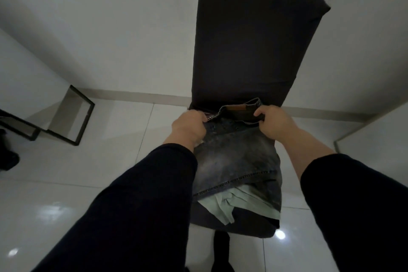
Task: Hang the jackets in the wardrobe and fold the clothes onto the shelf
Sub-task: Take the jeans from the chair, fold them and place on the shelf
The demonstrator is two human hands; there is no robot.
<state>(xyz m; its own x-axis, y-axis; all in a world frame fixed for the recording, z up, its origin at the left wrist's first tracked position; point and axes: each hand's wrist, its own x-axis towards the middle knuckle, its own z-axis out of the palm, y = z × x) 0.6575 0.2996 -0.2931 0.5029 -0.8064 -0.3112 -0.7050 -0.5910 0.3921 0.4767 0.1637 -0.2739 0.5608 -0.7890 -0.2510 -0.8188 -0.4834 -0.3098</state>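
Dark washed jeans (236, 157) lie on the seat of a dark fabric-covered chair (254, 46), waistband toward the chair back. My left hand (188, 127) grips the waistband's left end and my right hand (276, 121) grips its right end, near a brown leather patch. A pale green garment (223, 205) pokes out from under the jeans at the seat's front edge. Both my arms wear dark sleeves.
A black metal frame with a glass panel (72, 117) stands on the glossy white tiled floor at the left. White walls run behind the chair. A white panel edge (371, 137) rises at the right. A dark object (6, 157) sits at the far left edge.
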